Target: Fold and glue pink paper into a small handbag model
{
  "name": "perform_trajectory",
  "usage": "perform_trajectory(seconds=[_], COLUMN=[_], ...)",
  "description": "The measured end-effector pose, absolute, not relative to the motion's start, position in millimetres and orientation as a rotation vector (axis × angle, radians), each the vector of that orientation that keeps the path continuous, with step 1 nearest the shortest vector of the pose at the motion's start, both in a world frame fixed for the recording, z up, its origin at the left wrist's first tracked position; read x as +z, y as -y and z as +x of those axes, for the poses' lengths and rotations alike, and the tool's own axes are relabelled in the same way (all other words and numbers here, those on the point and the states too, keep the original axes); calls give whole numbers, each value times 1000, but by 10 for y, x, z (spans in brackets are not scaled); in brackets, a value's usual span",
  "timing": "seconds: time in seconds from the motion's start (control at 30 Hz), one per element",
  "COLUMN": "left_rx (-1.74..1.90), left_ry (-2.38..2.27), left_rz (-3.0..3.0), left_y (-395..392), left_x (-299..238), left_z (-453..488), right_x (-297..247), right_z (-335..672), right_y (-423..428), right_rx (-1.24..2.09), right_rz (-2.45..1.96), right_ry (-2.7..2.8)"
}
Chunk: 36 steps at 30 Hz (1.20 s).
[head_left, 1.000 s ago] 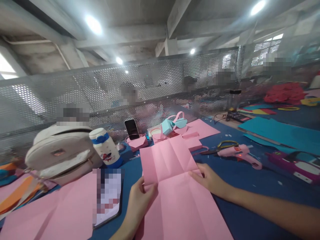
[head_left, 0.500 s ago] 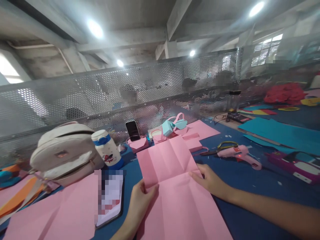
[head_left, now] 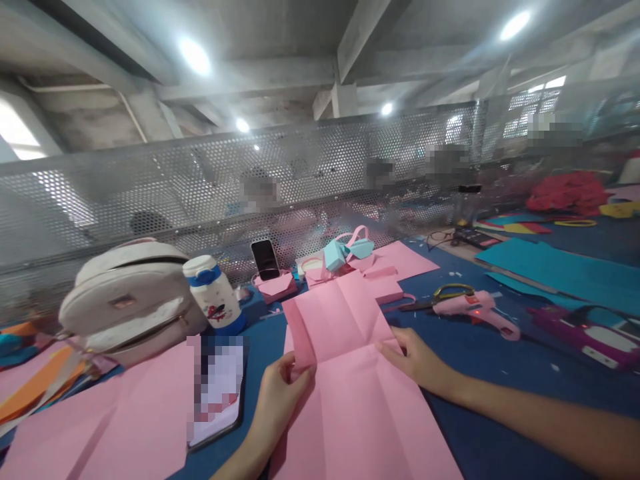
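A creased pink paper sheet (head_left: 345, 400) lies in front of me, its far part tilted up a little. My left hand (head_left: 285, 393) pinches its left edge between thumb and fingers, where a narrow flap stands raised along the crease. On the right edge, my right hand (head_left: 413, 357) has its thumb on top and its fingers underneath. Beyond the sheet are folded pink paper boxes (head_left: 383, 287) and a light blue paper piece (head_left: 337, 255). Right of my right hand lie scissors (head_left: 440, 297) and a pink glue gun (head_left: 477, 308) with a red light.
To the left are a white backpack (head_left: 130, 300), a bottle (head_left: 215, 297), a phone (head_left: 223, 393) and another pink sheet (head_left: 125, 413). A second phone (head_left: 265, 259) stands upright behind. A purple device (head_left: 585, 337) and blue sheets (head_left: 560, 263) lie right. A perforated metal screen (head_left: 310, 167) borders the table.
My left hand has lifted the sheet's left flap up and inward along its crease. My right hand stays at the right edge.
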<state>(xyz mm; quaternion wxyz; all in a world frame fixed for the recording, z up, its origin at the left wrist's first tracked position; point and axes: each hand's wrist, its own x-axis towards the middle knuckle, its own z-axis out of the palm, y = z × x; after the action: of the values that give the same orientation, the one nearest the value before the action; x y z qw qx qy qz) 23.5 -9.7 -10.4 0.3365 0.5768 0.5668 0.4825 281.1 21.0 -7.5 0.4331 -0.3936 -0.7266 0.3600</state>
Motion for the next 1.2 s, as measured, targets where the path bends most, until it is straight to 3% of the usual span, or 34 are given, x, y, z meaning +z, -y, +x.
perform_trajectory(seconds=[1.2], left_rx=[1216], left_ry=[-1260], left_rz=[1455], left_y=[107], left_x=[-98], left_z=[267], right_x=[-149], right_z=[2836], right_y=[-251], right_rx=[1011], right_rz=[-929], right_ry=[1922])
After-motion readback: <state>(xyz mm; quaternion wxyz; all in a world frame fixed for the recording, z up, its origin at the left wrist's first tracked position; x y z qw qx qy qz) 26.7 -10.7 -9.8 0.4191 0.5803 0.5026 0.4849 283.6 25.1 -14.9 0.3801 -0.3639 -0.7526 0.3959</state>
